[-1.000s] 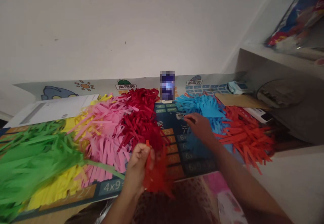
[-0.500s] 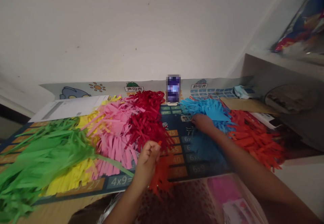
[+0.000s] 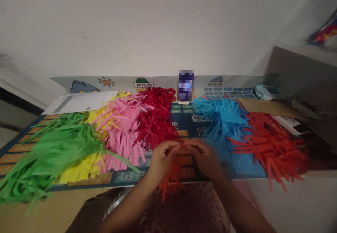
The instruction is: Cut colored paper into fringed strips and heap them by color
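Near the table's front edge, my left hand [image 3: 163, 155] is closed in a pinch on the top end of an orange paper tassel [image 3: 171, 177]. Its fringed strips hang below my fingers. Meeting it from the other side, my right hand [image 3: 204, 155] has thumb and fingers pinched at the same top end. Any small item between those fingertips is too blurred to make out. Just beyond the hands lies a pile of dark red fringed paper [image 3: 155, 120]. Blue fringed paper [image 3: 226, 120] spreads to the right of my right hand.
Pink [image 3: 123, 120], yellow [image 3: 81, 170] and green fringed paper [image 3: 60, 148] overlap on the left. Red fringed paper [image 3: 276, 152] lies at right. A phone [image 3: 185, 85] stands against the wall. A small patterned piece [image 3: 199, 118] and brown cardboard [image 3: 268, 107] lie on the printed mat.
My right hand has come back from beside the blue paper to join my left hand at the tassel's top. The view has shifted slightly.
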A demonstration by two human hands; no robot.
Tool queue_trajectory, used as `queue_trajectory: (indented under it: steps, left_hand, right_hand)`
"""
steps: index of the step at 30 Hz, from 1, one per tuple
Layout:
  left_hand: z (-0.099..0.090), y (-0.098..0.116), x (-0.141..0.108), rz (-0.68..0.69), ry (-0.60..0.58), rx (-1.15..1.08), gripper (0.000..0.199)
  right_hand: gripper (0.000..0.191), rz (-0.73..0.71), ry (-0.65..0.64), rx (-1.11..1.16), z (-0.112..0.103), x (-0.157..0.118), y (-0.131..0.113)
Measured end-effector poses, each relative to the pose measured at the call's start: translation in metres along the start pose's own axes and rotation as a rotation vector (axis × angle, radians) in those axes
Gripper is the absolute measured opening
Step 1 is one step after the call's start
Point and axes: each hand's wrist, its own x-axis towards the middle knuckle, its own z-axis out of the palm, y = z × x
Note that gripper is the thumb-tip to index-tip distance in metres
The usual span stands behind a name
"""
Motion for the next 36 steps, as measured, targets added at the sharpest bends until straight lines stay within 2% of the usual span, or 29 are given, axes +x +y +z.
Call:
queue_trajectory:
  steps: [6,13,23,25,31,33,36]
  left_hand:
    - [-0.004,0.000,0.001,0.173,-0.040,0.208,0.012]
    - [-0.017,0.010,0.002,0.242,-0.206,0.402,0.019]
    - [-0.020,0.016,0.001,0.311,-0.253,0.474,0.023]
    - [-0.019,0.016,0.001,0.333,-0.266,0.535,0.024]
    - [-0.016,0.021,0.000,0.347,-0.388,0.793,0.024]
    - [-0.015,0.021,0.000,0.314,-0.394,0.757,0.022]
    - [-0.014,0.017,-0.001,0.257,-0.362,0.567,0.019]
  right_hand:
    - [0.018,0.092,0.055,0.180,0.013,-0.010,0.013]
    - [0.011,-0.048,0.030,-0.079,0.004,-0.015,0.006]
    - [0.010,-0.178,-0.007,-0.234,-0.006,-0.014,-0.003]
    - [0.014,-0.219,-0.039,-0.281,-0.008,-0.013,-0.004]
    - [0.026,-0.252,-0.293,-0.498,-0.012,-0.010,-0.013]
    - [0.023,-0.217,-0.295,-0.463,-0.014,-0.012,-0.014]
    - [0.017,-0.156,-0.222,-0.316,-0.015,-0.017,-0.013]
